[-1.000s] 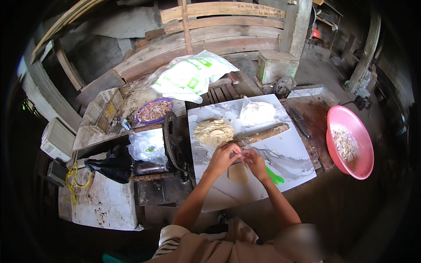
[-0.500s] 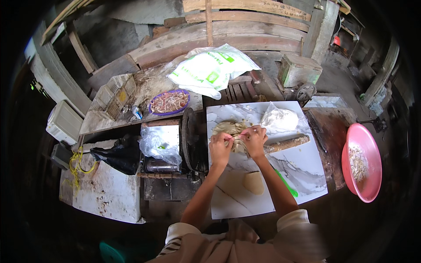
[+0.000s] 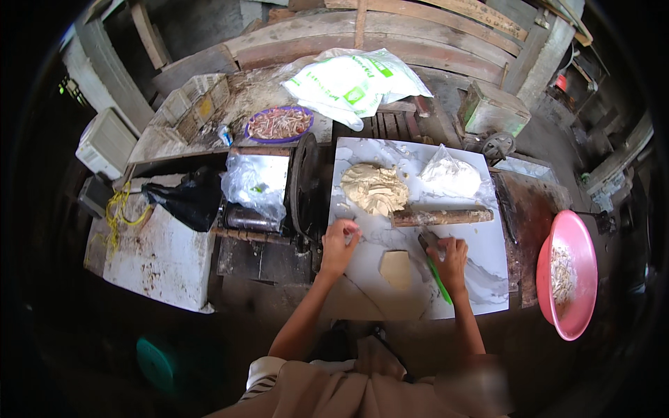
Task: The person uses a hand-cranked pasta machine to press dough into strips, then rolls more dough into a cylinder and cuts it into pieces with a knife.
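Note:
My left hand (image 3: 339,248) hovers at the left edge of the marble-patterned board (image 3: 481,289), fingers loosely curled and apart, with nothing in it. My right hand (image 3: 452,265) is over the knife with a green handle (image 3: 441,281); its fingers are bent and parted, the thumb side nearest the knife. Whether it touches the knife is unclear. A lump of beige dough (image 3: 375,189) lies beyond my hands. Beside the lump rests a wooden rolling pin (image 3: 446,217). Between my hands lies a flat cut piece of dough (image 3: 396,269).
A clear bag of white flour (image 3: 453,175) sits at the board's far right. A pink basin (image 3: 584,268) with pale strips stands right. On the left are a roller machine with a dark wheel (image 3: 301,184) and a purple-rimmed tray (image 3: 280,125). A white sack (image 3: 355,87) lies behind.
Both hands have let go of the dough lump and drawn back toward me. My left hand moved to the board's left side, my right hand to the knife. The view has shifted.

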